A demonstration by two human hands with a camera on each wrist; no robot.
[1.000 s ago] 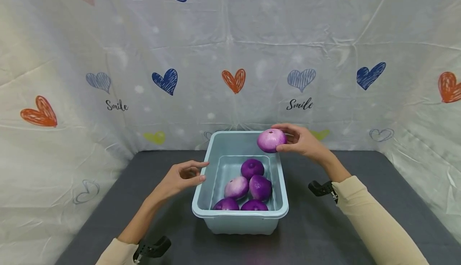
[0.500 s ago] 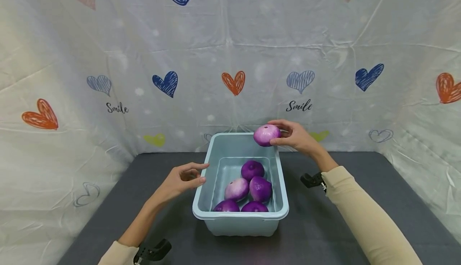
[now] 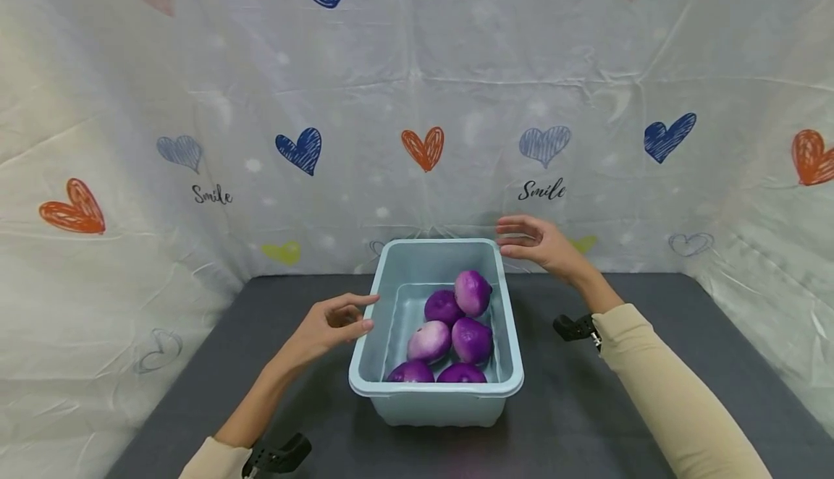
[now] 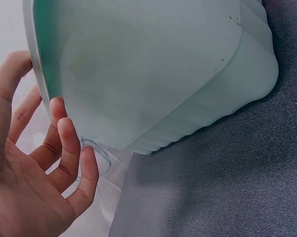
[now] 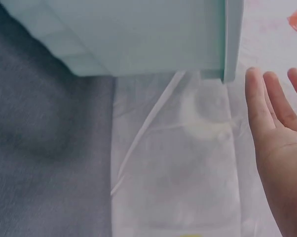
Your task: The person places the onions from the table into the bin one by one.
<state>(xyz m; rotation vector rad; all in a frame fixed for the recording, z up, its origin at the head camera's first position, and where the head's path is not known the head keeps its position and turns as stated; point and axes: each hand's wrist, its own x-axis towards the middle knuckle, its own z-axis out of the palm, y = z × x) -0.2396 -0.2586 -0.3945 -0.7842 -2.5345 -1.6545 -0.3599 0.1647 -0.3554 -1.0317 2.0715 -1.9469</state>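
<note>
Several purple onions lie in a light blue plastic bin. One paler onion sits at the far right of the group, touching a darker onion. My left hand is at the bin's left rim with fingers loosely bent. In the left wrist view, fingertips are right at the rim, outside the wall. My right hand is raised at the bin's far right corner, holding nothing. Its fingers are straight and spread in the right wrist view.
The bin stands on a dark grey table cloth. A white curtain printed with hearts hangs close behind the bin and at both sides. Black straps are on both wrists.
My right hand has let go of the pale onion, which dropped into the bin and nudged a darker one left. The hand then drew slightly right. My left hand stays put.
</note>
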